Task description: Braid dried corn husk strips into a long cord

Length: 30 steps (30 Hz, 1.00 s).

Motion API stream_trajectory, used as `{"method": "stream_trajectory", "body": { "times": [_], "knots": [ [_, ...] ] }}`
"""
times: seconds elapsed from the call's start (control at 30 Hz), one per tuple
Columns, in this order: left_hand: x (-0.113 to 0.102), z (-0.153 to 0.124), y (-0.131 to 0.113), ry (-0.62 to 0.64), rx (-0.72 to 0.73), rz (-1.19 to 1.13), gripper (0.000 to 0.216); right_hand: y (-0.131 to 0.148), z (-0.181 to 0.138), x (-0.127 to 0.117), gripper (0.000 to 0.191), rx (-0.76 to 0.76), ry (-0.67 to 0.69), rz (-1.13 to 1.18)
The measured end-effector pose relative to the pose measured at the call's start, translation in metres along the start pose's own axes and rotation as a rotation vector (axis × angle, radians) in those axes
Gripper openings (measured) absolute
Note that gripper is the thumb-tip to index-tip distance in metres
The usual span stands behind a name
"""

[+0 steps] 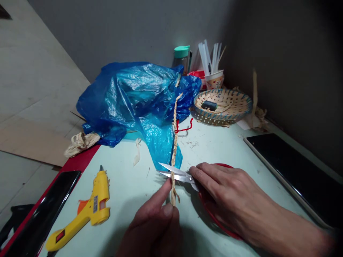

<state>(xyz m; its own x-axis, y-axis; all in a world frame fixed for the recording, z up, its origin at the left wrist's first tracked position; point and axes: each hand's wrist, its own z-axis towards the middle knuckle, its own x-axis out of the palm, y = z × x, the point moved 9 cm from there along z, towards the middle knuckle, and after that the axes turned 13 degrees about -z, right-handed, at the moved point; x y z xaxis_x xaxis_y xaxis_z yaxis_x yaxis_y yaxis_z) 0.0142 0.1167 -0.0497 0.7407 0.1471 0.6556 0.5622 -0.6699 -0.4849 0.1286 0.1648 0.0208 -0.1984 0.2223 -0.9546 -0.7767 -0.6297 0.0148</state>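
Observation:
A pale braided cord (174, 146) runs up the middle of the table, with a red yarn (184, 129) tied round its upper part. Its near end is pinched in my left hand (158, 221), the index finger stretched along it. Wrapped round the red handles of the scissors (180, 175) is my right hand (230, 189). The parted blades lie on either side of the braid, just above my left fingertip. A loose strand sticks out below the blades. Part of the handles is hidden under my right hand.
A blue plastic bag (134, 92) covers the back left. On the left lies a yellow glue gun (98, 203); on the right, a dark tablet-like device (289, 171). Behind are a woven basket (238, 103) with a thread spool (209, 105) and a paper cup (214, 80) of glue sticks.

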Motion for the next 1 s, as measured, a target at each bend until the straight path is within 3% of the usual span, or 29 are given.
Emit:
{"method": "stream_trajectory", "body": {
  "times": [0.1,0.43,0.57,0.73,0.93,1.0],
  "knots": [
    [0.009,0.002,0.002,0.01,-0.059,-0.027,0.068,0.001,-0.001,0.001,0.018,-0.015,-0.009,-0.064],
    [0.021,0.004,0.003,0.097,0.002,-0.108,0.063,0.003,-0.004,0.003,0.016,-0.057,0.066,-0.147],
    [0.027,0.001,-0.002,0.123,0.027,-0.097,0.068,-0.004,-0.006,-0.005,0.02,-0.061,0.036,-0.138],
    [0.029,0.0,-0.002,0.135,0.026,-0.086,0.076,-0.03,-0.002,-0.023,0.02,0.135,-0.057,-0.108],
    [0.025,0.002,0.0,0.16,0.028,-0.072,0.08,-0.061,-0.007,-0.008,0.017,0.345,0.104,-0.307],
    [0.023,0.003,0.001,0.141,0.027,-0.064,0.078,-0.067,-0.012,-0.006,0.016,0.36,0.102,-0.31]
  ]
}}
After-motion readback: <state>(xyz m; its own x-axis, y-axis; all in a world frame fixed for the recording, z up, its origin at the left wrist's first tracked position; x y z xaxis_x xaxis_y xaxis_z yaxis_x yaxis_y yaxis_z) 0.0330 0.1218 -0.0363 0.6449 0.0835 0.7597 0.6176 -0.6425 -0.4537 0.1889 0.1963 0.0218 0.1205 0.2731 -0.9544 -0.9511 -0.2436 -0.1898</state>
